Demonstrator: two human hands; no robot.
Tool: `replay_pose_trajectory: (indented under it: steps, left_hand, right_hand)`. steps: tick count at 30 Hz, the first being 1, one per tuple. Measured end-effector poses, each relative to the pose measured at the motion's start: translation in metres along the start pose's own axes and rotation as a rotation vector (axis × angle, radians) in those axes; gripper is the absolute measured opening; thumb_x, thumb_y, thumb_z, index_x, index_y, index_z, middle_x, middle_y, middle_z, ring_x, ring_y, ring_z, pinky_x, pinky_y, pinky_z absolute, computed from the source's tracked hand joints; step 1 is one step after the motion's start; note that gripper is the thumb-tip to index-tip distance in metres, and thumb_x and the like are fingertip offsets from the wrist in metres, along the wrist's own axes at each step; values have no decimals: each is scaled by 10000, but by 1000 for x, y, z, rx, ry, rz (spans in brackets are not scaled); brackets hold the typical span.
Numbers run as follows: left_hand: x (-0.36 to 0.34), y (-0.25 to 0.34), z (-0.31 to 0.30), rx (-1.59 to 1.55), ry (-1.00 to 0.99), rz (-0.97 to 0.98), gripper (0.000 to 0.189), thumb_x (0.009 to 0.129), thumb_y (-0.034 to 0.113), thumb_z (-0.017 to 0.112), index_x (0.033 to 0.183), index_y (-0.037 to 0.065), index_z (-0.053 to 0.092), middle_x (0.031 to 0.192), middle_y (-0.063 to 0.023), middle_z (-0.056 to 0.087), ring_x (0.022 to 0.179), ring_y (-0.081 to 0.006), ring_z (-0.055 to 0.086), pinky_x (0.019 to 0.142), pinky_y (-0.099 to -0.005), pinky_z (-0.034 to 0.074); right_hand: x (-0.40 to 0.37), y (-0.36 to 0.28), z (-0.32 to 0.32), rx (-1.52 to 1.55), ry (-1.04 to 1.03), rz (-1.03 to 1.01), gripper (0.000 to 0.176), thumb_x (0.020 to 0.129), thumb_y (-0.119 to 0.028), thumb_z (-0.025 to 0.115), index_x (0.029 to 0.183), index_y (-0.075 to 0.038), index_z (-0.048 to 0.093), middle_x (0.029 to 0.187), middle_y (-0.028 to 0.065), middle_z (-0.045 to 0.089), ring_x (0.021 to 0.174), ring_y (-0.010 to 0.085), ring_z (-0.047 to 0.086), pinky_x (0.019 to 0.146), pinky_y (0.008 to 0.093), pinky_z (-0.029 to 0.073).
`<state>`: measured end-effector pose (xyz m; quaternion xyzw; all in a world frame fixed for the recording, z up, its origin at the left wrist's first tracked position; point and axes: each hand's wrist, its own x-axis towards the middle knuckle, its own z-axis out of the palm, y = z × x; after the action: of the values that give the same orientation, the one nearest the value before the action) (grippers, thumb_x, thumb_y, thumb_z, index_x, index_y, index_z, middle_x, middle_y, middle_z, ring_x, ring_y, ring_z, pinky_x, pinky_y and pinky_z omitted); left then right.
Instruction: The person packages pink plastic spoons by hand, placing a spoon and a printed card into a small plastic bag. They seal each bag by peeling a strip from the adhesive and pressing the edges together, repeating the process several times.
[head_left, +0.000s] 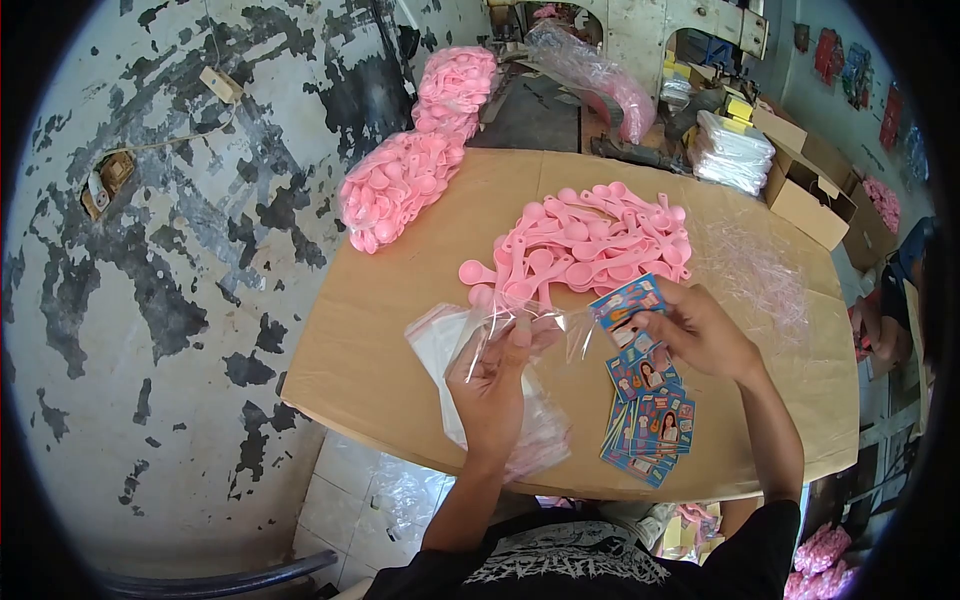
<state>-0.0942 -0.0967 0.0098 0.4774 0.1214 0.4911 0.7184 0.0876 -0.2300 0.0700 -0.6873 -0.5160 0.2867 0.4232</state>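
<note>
Between the thumb and fingers of my left hand [490, 390] is a clear plastic bag [577, 335], reaching right toward my other hand. My right hand [708, 332] pinches a blue printed card [628, 303], its left edge close to the bag. Below it, a fanned stack of similar cards [645, 435] lies on the brown-covered table [360, 390]. Under and beside my left hand is a pile of flat clear bags [440, 345]. Just beyond both hands sits a heap of pink measuring scoops [590, 245].
Large clear bags full of pink scoops [400, 185] stand at the table's back left, near the peeling wall [180, 300]. Loose clear plastic strips [760, 275] lie on the right. Behind them are a stack of white packets [732, 150] and an open cardboard box [805, 205]. Another person's hand [882, 335] shows at far right.
</note>
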Motion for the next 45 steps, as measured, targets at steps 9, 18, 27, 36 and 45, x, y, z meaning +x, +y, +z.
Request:
replay_pose_trajectory:
  steps: [9,18,27,36,45]
  left_hand:
    - [5,-6,-1,-28,79,-51,268,955,129,609,1171,-28,637,1058,-81,687,902,-71,612,795,-224,493]
    - [12,-4,-8,-134,122,-28,287,970,115,573,1192,-65,597,1095,-136,666,963,-168,645,860,-305,528]
    - [12,-3,-7,-136,126,-45,285,992,143,533,1186,-63,564,1129,-156,645,1052,-219,630,907,-341,517]
    - [6,-10,-12,34,-18,-152,280,972,127,575,1180,-57,610,1085,-112,663,953,-123,629,835,-253,497]
    - [4,-17,-14,121,-271,-147,349,951,62,580,1284,-29,525,1172,-102,618,1023,-121,599,877,-280,484]
  right_hand:
    - [27,-7,35,-296,-33,-278,233,941,-179,608,1126,-37,605,709,77,627,535,138,577,514,299,452]
    - [31,-24,33,-287,-121,-140,171,927,-152,621,1029,-16,641,687,69,592,614,97,529,567,275,428]
    - [34,9,39,-78,101,-299,161,922,-172,640,965,-16,635,643,40,523,564,84,456,516,269,376]
    - [33,-8,43,-109,-83,-246,171,893,-142,666,999,-8,663,763,102,656,638,130,606,603,291,476]
    - [27,-8,49,-84,-104,-184,213,900,-168,649,1057,-28,685,710,100,626,612,138,555,589,313,457]
